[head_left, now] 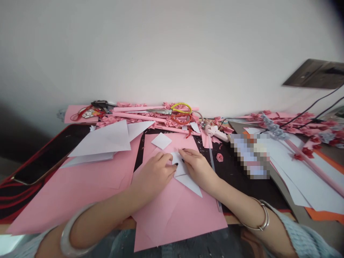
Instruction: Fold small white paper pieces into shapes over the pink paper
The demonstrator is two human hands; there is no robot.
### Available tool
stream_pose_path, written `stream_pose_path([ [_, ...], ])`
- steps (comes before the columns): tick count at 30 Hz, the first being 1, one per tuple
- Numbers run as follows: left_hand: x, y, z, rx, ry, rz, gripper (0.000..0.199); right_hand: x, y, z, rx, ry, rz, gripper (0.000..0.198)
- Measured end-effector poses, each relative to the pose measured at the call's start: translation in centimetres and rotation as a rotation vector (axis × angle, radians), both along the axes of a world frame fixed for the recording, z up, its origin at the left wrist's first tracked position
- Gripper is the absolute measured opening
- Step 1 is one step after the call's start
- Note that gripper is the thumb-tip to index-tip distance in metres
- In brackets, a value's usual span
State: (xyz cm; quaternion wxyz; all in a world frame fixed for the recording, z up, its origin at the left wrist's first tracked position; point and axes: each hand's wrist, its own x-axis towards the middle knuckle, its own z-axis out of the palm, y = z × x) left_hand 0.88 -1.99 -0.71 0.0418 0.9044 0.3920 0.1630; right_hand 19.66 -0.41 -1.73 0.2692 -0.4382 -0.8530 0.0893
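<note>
A partly folded piece of white paper (189, 183) lies on pink sheets (185, 218), with one pointed corner toward the lower right. My left hand (154, 172) presses its left side with curled fingers, thumb and index close together. On the opposite side, my right hand (200, 168) bends its fingers over the upper right edge, closed on the paper. Both hands hide parts of the folds. Just beyond them rests a small white folded square (161, 141), untouched.
White sheets (103, 139) overlap pink paper at left, near a dark phone (53, 154). Along the wall are pink paper flowers and rolled sticks, yellow-handled scissors (181, 108) and a pale glue gun (215, 132). More white sheets (292, 172) and a flower stem lie right.
</note>
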Motion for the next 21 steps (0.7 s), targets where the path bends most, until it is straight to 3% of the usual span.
stream_pose_path([
  [5,0.0,-0.4,-0.1,0.018,0.022,0.025,0.023,-0.2,-0.4,0.2,-0.05,-0.004,0.032,0.038],
  [12,-0.3,-0.2,0.1,0.033,-0.017,-0.013,0.022,0.0,-0.7,-0.7,0.101,-0.142,0.13,0.035],
  [21,-0.8,0.5,0.2,-0.004,-0.033,0.063,0.019,0.1,-1.1,-0.3,0.147,-0.272,0.139,0.036],
])
